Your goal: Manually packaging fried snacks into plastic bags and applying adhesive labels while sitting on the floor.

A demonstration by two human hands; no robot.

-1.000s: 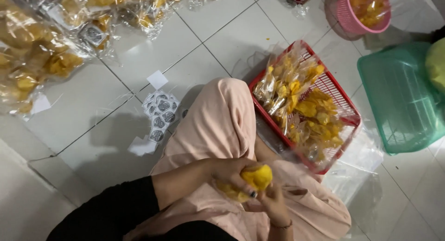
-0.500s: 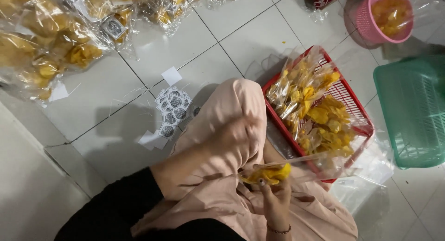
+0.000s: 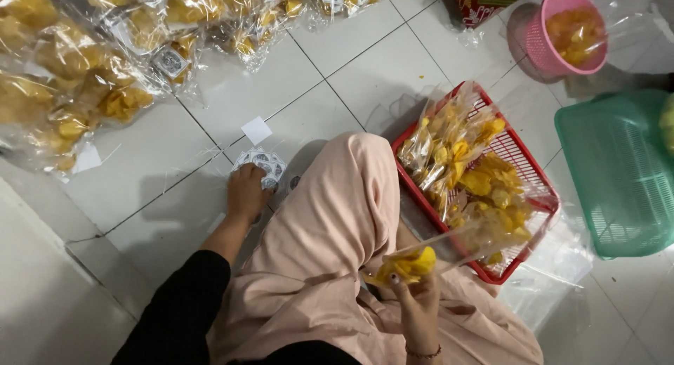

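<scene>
Seen from my head camera: my left hand (image 3: 247, 193) reaches down to the tiled floor (image 3: 175, 154), fingers curled onto a small stack of round-printed labels (image 3: 261, 163); whether it grips one I cannot tell. My right hand (image 3: 415, 295) is closed around a clear bag of yellow chips (image 3: 408, 265), held over my lap. Just beyond the right hand sits a red basket (image 3: 544, 196) of filled bags. Farther out lie a green basket (image 3: 618, 175) and a pink basket (image 3: 544, 45). Beyond the left hand, packed bags (image 3: 70, 77) pile up.
</scene>
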